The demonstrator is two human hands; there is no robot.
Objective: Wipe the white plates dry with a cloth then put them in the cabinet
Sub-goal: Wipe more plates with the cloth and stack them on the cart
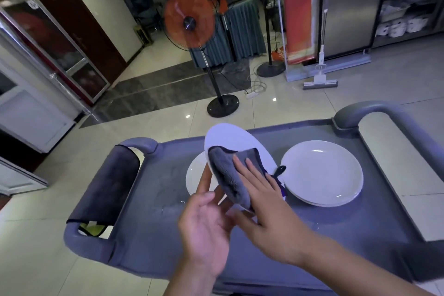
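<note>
Over a grey service cart now, white plate held tilted above the tray. Left hand propping the plate from below at its near edge, palm turned up, fingers loosely spread and reaching behind the rim (exact grip hidden by the cloth, cannot tell if the fingers curl round it). Right hand flat on a grey microfibre cloth, fingers straight, pressing it against the plate's face. Black tab of the cloth sticking out to the right. Beneath the lifted plate, another white plate lying flat on the tray. Just to the right, a stack of white plates, at least two by the rims. Dark towel draped over the cart's left handle. Water drops glinting on the tray surface. Beyond the cart, an orange pedestal fan on the tiled floor, a squeegee mop leaning further right, and shelves of white crockery far right
</note>
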